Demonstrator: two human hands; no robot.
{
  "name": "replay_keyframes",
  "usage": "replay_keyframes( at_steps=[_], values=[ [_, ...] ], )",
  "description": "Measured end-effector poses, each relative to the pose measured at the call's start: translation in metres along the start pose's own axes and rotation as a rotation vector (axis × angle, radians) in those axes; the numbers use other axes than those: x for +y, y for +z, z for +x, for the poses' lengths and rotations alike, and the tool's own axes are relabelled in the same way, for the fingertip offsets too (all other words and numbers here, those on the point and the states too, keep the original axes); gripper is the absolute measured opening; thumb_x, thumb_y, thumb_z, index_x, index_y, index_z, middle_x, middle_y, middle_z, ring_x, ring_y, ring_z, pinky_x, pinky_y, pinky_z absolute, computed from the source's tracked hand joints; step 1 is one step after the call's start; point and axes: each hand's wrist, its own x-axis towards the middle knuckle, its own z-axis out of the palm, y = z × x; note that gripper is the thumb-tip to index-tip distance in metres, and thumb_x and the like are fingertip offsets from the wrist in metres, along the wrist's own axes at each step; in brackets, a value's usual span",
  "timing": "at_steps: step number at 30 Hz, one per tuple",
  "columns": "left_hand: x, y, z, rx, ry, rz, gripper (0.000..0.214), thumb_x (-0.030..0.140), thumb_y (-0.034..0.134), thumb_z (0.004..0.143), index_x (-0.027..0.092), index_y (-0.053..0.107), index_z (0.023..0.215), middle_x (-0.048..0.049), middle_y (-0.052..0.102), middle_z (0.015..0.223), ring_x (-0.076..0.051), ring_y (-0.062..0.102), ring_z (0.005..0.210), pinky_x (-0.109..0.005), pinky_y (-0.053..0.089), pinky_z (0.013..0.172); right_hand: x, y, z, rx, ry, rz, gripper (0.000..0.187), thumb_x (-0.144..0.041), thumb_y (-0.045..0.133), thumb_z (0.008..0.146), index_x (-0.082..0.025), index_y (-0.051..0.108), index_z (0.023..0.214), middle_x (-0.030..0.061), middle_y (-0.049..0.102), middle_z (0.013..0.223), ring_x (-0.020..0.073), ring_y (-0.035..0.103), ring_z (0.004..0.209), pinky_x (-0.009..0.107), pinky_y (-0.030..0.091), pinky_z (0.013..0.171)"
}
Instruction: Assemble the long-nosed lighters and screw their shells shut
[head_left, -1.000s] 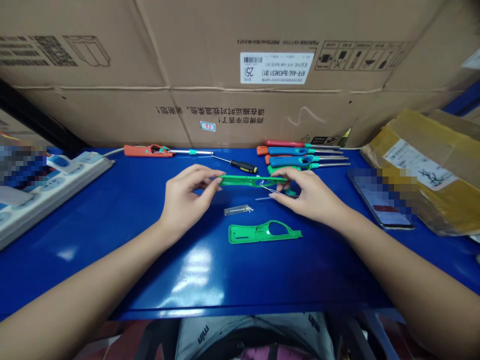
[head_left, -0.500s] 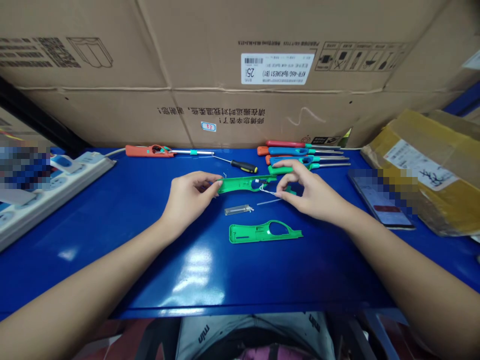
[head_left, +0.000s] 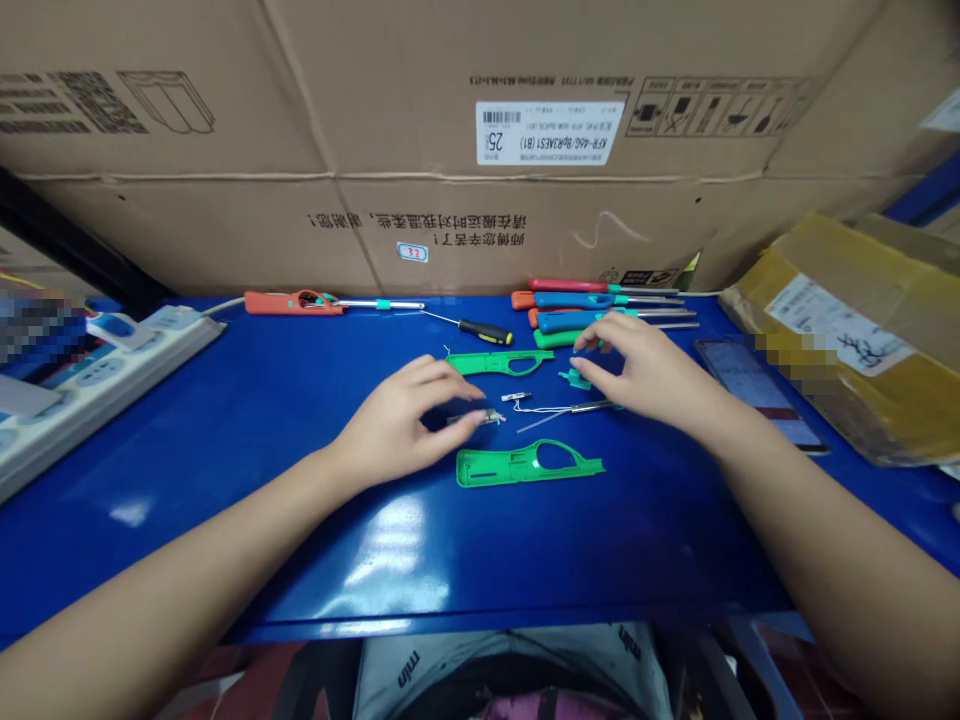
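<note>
My left hand lies low over the blue table, fingers stretched out, with the fingertips on a small clear-and-metal part. My right hand hovers with fingers spread; its fingertips are at a small green piece and near a green lighter in the row behind. One green shell half lies on the table between my hands. A second green shell half lies nearer to me. A thin metal tube with a white wire rests under my right hand.
Red, blue and green long lighters lie at the back right. An orange lighter and a small black-handled screwdriver lie at the back. A power strip is on the left, a phone and a yellow parcel on the right. Large cardboard boxes stand behind.
Both hands let go of the green shell half and wire, which now lie on the table. My left hand dropped to the small clear part; my right hand moved back toward the lighters.
</note>
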Motion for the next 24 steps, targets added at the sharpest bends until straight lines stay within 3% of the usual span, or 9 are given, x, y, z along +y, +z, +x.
replay_keyframes(
  at_steps=[3,6,12,17,20,24],
  values=[
    [0.007,-0.002,-0.002,-0.194,0.145,0.014,0.026,0.038,0.067,0.093,0.022,0.072,0.114,-0.0067,0.073,0.11,-0.021,0.065,0.101,-0.036,0.048,0.093,0.004,0.0,-0.001,-0.113,0.016,-0.062,0.013,-0.031,0.063,0.089,-0.019,0.068,0.092,0.0087,0.07,0.098,0.0268,0.065,0.094,0.041,0.049,0.084],
    [0.01,-0.002,-0.003,-0.287,0.204,0.041,0.03,0.041,0.068,0.093,0.023,0.071,0.116,-0.0061,0.073,0.114,-0.022,0.064,0.105,-0.037,0.045,0.092,0.002,0.004,-0.001,-0.162,0.008,-0.064,0.011,-0.027,0.061,0.091,-0.02,0.069,0.092,0.0077,0.073,0.097,0.025,0.067,0.089,0.039,0.05,0.079],
    [0.011,-0.003,-0.003,-0.331,0.217,0.072,0.021,0.035,0.061,0.098,0.023,0.072,0.11,-0.0042,0.075,0.102,-0.022,0.063,0.099,-0.035,0.043,0.085,-0.02,0.01,-0.002,0.02,0.001,0.132,0.011,-0.028,0.061,0.093,-0.02,0.068,0.093,0.007,0.076,0.099,0.0228,0.071,0.089,0.036,0.053,0.082],
    [0.01,-0.006,-0.001,-0.347,0.206,0.125,0.018,0.026,0.056,0.097,0.023,0.074,0.098,-0.0029,0.076,0.092,-0.02,0.064,0.091,-0.035,0.045,0.081,-0.039,0.012,-0.005,0.039,0.003,0.262,0.009,-0.028,0.061,0.094,-0.021,0.067,0.094,0.0043,0.077,0.091,0.0199,0.072,0.08,0.031,0.054,0.072],
    [0.01,-0.005,-0.001,-0.271,0.141,0.11,0.017,0.025,0.057,0.094,0.022,0.074,0.092,-0.0032,0.075,0.089,-0.02,0.065,0.085,-0.035,0.049,0.079,-0.046,0.014,-0.008,0.082,-0.084,0.269,0.007,-0.028,0.065,0.093,-0.022,0.067,0.095,0.0037,0.076,0.091,0.019,0.071,0.079,0.032,0.055,0.075],
    [0.015,0.002,-0.002,-0.009,0.041,-0.018,0.025,0.03,0.065,0.094,0.019,0.07,0.115,-0.0065,0.073,0.101,-0.019,0.068,0.092,-0.032,0.055,0.085,-0.059,0.019,-0.013,0.086,-0.191,0.343,0.008,-0.024,0.066,0.093,-0.023,0.065,0.101,0.0038,0.076,0.097,0.0187,0.071,0.086,0.032,0.056,0.08]
  ],
)
